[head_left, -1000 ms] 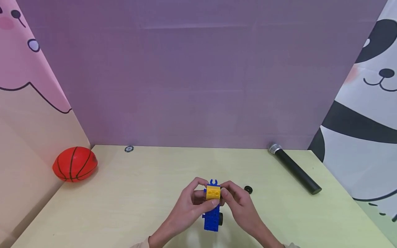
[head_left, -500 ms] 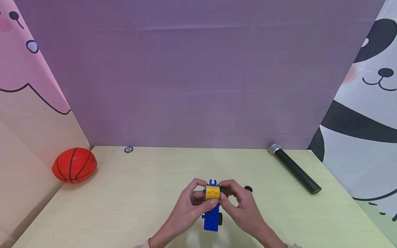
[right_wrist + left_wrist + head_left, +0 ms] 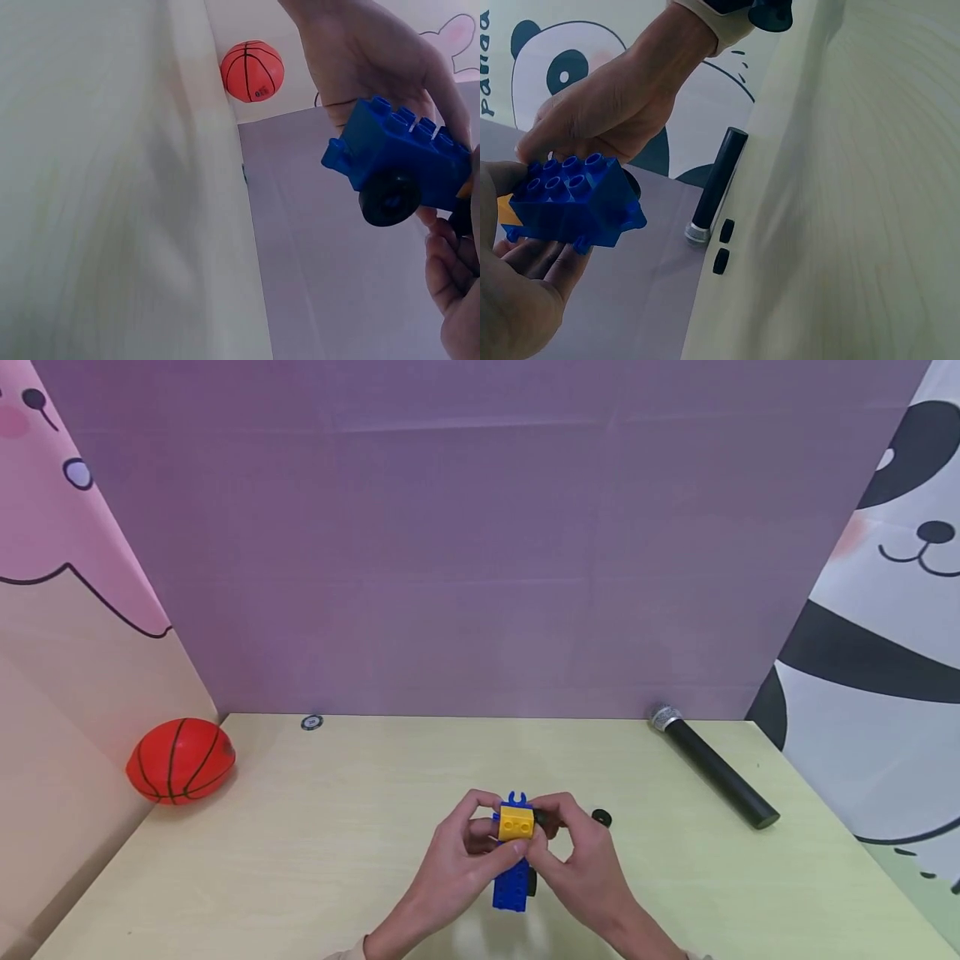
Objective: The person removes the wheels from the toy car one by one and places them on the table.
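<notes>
A toy car of blue building bricks (image 3: 511, 887) with a yellow block (image 3: 516, 823) on top is held up at the table's near middle. My left hand (image 3: 459, 858) grips it from the left, thumb across the yellow block's near side. On the right side my right hand (image 3: 588, 870) pinches a black wheel (image 3: 460, 218) against the car beside the yellow block, its fingers hiding most of it. Another black wheel (image 3: 389, 200) sits on the same side at the car's near end. Studs show on the blue body (image 3: 574, 199) in the left wrist view.
Two loose black wheels (image 3: 721, 261) lie on the table beyond the right hand. A microphone (image 3: 716, 770) rests at the back right. At the left edge is a red basketball-patterned ball (image 3: 181, 761), and a small round disc (image 3: 312, 722) lies at the back.
My right thumb has slid down and inward toward the yellow block's lower corner, with the fingers closer around the wheel. The car's near end has risen slightly in view; the left hand keeps its grip.
</notes>
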Demonstrator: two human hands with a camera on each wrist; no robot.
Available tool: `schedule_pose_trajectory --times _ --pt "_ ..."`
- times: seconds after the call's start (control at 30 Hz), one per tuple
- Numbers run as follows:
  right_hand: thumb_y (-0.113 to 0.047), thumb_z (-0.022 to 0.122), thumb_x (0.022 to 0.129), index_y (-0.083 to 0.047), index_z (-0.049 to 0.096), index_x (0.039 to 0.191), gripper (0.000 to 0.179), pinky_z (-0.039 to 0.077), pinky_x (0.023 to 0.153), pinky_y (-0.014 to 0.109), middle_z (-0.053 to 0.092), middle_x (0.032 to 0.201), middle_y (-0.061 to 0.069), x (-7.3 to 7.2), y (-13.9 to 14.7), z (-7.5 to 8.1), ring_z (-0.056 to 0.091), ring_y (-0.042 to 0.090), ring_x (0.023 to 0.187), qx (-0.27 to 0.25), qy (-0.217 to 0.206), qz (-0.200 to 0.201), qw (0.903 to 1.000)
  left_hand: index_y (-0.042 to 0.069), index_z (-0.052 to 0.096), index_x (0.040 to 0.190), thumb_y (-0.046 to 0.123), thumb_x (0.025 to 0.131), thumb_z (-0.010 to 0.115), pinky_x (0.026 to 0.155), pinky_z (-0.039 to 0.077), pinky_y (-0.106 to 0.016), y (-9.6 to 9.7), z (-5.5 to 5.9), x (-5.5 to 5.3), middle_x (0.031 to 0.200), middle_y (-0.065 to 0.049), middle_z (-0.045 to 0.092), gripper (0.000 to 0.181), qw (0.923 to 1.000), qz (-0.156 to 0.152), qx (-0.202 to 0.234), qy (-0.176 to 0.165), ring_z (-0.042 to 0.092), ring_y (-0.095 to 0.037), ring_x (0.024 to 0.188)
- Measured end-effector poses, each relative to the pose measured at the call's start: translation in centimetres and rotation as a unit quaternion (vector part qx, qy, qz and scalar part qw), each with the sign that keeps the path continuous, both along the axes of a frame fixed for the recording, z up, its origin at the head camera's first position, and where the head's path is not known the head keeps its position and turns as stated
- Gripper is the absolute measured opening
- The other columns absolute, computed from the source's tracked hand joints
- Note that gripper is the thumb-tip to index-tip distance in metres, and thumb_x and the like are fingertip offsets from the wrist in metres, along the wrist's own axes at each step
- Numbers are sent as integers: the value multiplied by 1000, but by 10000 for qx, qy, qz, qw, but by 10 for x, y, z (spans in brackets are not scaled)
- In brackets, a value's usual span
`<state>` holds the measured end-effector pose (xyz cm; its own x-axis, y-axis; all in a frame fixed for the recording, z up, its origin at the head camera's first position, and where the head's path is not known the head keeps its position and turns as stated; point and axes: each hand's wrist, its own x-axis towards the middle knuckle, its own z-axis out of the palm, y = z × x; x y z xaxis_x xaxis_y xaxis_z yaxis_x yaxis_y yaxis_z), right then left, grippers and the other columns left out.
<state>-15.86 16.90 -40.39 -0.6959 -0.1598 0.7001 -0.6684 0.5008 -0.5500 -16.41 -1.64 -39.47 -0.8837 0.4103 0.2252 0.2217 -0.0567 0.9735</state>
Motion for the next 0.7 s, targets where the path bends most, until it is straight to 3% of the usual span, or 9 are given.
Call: schedule_pose_trajectory --times 0.13,0.23,0.3,0.4,0.53,0.7 --pt "10 65 87 -4 60 114 31 55 76 26 68 100 -7 1 1 1 59 7 81 88 66 41 9999 8 50 123 23 99 72 85 59 -33 0 2 1 106 -6 77 36 10000 19 -19 35 75 -21 90" --pt "10 59 94 -2 61 116 25 57 81 27 69 103 -4 1 4 1 63 10 85 -76 13 309 9995 9 50 122 23 99 72 85 60 -34 0 3 2 108 -8 77 35 10000 -29 39 0 75 -22 91" --pt "7 51 101 -2 62 117 21 56 83 27 69 104 -1 1 6 3 64 13 87 -361 -246 560 9975 9 50 122 22 99 72 85 60 -35 0 3 3 110 -11 77 35 9999 -96 117 -53 75 -22 92" --pt "-1 39 110 -3 62 117 23 57 82 28 68 103 1 2 7 6 66 16 88 -814 -958 881 9881 7 49 123 20 99 72 86 59 -34 0 3 5 111 -15 76 36 9995 -197 237 -76 75 -23 93" --pt "-10 41 113 -3 62 113 22 56 78 28 64 95 1 3 8 8 64 18 83 -925 -1756 992 9751 6 48 123 18 99 72 87 58 -32 0 3 5 111 -14 76 37 9992 -267 275 -54 75 -24 93" --pt "-11 47 111 -3 65 106 21 57 74 28 65 88 -1 1 11 10 63 18 77 -613 -1901 897 9757 10 50 123 22 99 73 86 59 -34 -1 2 4 110 -7 77 35 9996 -219 144 -91 75 -23 95"
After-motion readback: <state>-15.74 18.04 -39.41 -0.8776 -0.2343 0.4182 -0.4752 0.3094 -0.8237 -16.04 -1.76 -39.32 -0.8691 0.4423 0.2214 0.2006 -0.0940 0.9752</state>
